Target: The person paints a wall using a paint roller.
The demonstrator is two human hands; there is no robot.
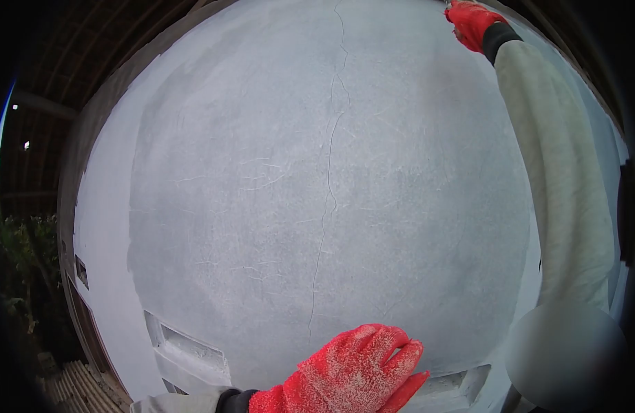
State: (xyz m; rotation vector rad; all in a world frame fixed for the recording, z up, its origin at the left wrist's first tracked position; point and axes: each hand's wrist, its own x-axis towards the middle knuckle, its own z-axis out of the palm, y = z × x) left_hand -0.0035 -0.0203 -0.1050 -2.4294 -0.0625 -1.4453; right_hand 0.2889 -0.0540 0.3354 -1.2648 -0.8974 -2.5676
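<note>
A pale grey-white wall [262, 206] fills most of the view, with a thin dark crack running down its middle and several short raised scratches. My left hand [352, 372], in a red glove dusted with white, is low in front of the wall. Its fingers are stretched out, with a gap beside the lowest ones, and it holds nothing that I can see. Whether it touches the wall, I cannot tell. High at the top right, my right hand [474, 26] is closed in a matching red glove. A sliver of something greyish shows at its fingers, cut off by the frame edge.
Recessed openings [193, 347] are set low in the wall at left, and another recess [455, 389] lies to the right of my left hand. A blurred round grey shape [565, 354] covers the lower right. Plants [28, 255] and corrugated sheeting [83, 389] are at far left, under a dark roof [69, 48].
</note>
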